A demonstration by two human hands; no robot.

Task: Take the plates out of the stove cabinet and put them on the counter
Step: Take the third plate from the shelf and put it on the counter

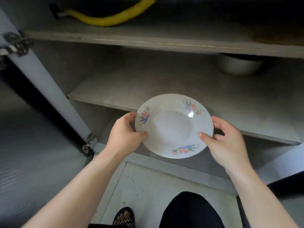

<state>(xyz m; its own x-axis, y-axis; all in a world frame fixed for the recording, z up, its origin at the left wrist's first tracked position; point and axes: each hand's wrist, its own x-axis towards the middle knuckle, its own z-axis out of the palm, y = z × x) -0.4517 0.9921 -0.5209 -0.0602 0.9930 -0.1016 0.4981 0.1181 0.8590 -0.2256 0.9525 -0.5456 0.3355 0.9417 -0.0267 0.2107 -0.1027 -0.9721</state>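
A white deep plate (173,125) with pink and blue flower prints on its rim is held level in front of the open cabinet, just outside the edge of the middle shelf (115,94). My left hand (125,134) grips its left rim, thumb on top. My right hand (225,140) grips the right rim the same way. No other plates show on the shelves in view.
A metal bowl (238,65) sits at the back right of the middle shelf. A yellow hose (108,18) lies on the upper shelf. The cabinet door (37,145) stands open at the left. My knee (192,211) and sandalled foot (124,217) are below on the pale floor.
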